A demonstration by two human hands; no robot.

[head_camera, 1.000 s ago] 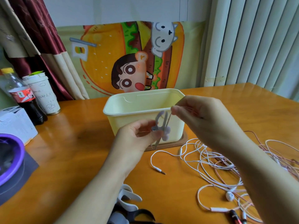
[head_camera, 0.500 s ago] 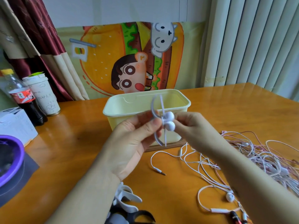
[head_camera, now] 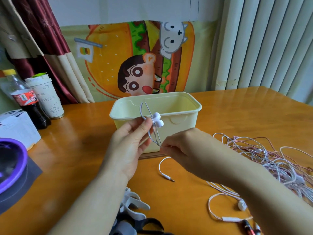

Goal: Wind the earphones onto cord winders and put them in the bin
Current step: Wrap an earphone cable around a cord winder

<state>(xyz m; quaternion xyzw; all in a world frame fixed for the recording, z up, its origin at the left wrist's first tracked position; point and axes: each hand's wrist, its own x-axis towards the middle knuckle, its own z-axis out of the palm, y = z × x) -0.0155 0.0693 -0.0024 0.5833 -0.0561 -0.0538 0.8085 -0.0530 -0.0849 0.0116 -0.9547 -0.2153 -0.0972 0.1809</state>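
Note:
My left hand (head_camera: 131, 146) holds up a white cord winder (head_camera: 145, 112) in front of the cream bin (head_camera: 179, 128). Two white earbuds (head_camera: 157, 119) sit against the winder at my fingertips. My right hand (head_camera: 183, 150) pinches the earphone cable (head_camera: 156, 139) just below the winder. That cable trails down to a jack plug (head_camera: 168, 178) lying on the table. A tangle of white and pink earphones (head_camera: 264, 160) lies on the table to the right.
Spare white and black cord winders (head_camera: 133, 209) lie at the near edge under my left forearm. A cola bottle (head_camera: 28, 100), a paper cup (head_camera: 46, 99) and a white box (head_camera: 16, 129) stand at the left. A purple-rimmed object (head_camera: 11, 160) sits at far left.
My right hand dropped from beside the earbuds to below the winder, pulling the cable down. The left hand kept the winder raised and shifted slightly.

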